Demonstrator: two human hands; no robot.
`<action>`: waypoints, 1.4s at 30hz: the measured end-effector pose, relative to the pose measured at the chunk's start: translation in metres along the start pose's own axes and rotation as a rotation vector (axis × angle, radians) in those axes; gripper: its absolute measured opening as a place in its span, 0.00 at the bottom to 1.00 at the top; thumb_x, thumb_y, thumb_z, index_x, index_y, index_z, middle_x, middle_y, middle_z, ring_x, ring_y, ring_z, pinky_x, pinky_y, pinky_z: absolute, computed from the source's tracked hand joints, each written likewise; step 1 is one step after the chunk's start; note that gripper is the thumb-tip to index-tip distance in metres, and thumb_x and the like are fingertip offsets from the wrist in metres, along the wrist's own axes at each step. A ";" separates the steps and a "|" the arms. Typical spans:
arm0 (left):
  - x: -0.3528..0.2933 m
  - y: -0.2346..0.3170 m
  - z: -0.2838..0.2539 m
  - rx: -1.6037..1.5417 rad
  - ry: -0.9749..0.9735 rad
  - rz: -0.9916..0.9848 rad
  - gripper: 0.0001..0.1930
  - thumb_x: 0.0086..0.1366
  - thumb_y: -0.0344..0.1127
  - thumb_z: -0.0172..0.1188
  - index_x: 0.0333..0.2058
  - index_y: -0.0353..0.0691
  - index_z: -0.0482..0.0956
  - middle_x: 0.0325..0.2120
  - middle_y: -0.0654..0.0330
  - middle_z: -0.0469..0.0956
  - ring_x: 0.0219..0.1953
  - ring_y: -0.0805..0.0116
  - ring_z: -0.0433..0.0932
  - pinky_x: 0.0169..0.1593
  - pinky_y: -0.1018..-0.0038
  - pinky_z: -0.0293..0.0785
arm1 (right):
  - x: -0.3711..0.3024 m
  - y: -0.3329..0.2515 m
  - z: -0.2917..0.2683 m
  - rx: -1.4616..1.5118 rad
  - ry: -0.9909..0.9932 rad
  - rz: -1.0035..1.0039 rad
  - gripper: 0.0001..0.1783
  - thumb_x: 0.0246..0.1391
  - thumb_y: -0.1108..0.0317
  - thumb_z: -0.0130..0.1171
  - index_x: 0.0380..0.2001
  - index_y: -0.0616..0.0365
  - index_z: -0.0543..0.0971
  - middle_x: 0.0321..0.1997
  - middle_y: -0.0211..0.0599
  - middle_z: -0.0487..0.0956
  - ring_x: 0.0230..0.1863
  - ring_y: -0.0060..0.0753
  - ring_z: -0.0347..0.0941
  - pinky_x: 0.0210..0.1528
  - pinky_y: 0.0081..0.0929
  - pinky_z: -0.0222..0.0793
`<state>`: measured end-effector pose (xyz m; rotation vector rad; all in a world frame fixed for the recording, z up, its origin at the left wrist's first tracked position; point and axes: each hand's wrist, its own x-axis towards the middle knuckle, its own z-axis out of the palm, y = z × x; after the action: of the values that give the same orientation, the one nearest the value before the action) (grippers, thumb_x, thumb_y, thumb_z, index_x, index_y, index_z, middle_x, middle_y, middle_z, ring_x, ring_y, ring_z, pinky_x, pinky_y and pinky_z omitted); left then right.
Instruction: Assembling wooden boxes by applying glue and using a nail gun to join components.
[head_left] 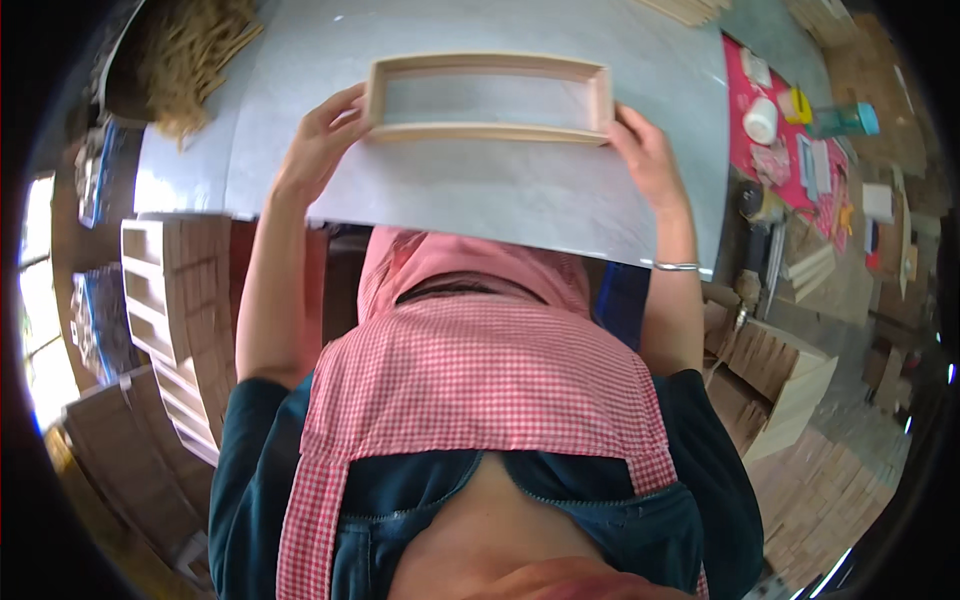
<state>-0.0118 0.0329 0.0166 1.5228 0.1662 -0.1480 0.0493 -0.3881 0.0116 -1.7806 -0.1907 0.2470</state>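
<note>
A long rectangular frame of pale wood lies across the grey-white tabletop in front of me. Inside its four thin sides shows a grey-blue surface like the table's. Its left end is gripped by my left hand, thumb along the near corner and fingers curled round the outer side. My right hand grips the opposite end the same way, with some fingertips hidden behind the wood. Both forearms reach forward evenly on either side of my checked apron, and a silver bangle circles the right wrist.
A dark container at the far left holds a heap of thin wooden strips. More strips lie at the table's far edge. Beyond its right edge, a red cloth carries a white bottle and a teal bottle. Wooden boxes are stacked at left.
</note>
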 end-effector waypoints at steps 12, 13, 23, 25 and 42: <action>-0.044 0.015 0.036 1.095 0.287 0.480 0.35 0.55 0.30 0.74 0.62 0.43 0.73 0.57 0.53 0.73 0.60 0.53 0.73 0.62 0.61 0.73 | 0.063 -0.019 -0.167 -0.901 0.653 0.088 0.27 0.56 0.63 0.64 0.57 0.63 0.76 0.49 0.49 0.81 0.51 0.49 0.78 0.53 0.37 0.73; -0.035 0.021 0.064 1.006 0.190 0.517 0.35 0.55 0.32 0.74 0.63 0.44 0.73 0.58 0.54 0.72 0.60 0.53 0.72 0.63 0.60 0.71 | 0.064 0.062 -0.273 -1.083 0.768 -0.432 0.31 0.54 0.61 0.64 0.60 0.60 0.75 0.45 0.50 0.83 0.46 0.51 0.79 0.47 0.41 0.75; -0.011 0.002 0.099 1.406 0.217 0.554 0.10 0.63 0.33 0.64 0.44 0.45 0.82 0.35 0.66 0.82 0.40 0.65 0.81 0.52 0.68 0.71 | 0.031 0.117 -0.369 -0.545 0.510 0.406 0.09 0.62 0.64 0.57 0.41 0.56 0.80 0.30 0.37 0.83 0.19 0.28 0.74 0.16 0.23 0.69; -0.023 0.009 0.070 1.346 0.382 0.590 0.10 0.62 0.33 0.64 0.43 0.46 0.82 0.35 0.66 0.83 0.40 0.64 0.81 0.50 0.68 0.72 | 0.033 0.079 -0.341 -0.494 0.588 0.293 0.09 0.61 0.66 0.59 0.42 0.58 0.79 0.30 0.38 0.82 0.17 0.28 0.73 0.16 0.23 0.69; -0.116 0.046 -0.007 0.361 0.944 0.215 0.42 0.47 0.48 0.70 0.59 0.33 0.67 0.51 0.45 0.72 0.51 0.47 0.72 0.58 0.59 0.70 | -0.009 -0.026 0.310 -0.714 -0.369 -1.091 0.26 0.58 0.63 0.57 0.60 0.52 0.69 0.66 0.33 0.67 0.70 0.41 0.61 0.72 0.43 0.54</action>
<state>-0.1160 0.0414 0.0848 1.8562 0.7502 0.7653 -0.0422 -0.0931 -0.0287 -2.0169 -1.6098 -0.3346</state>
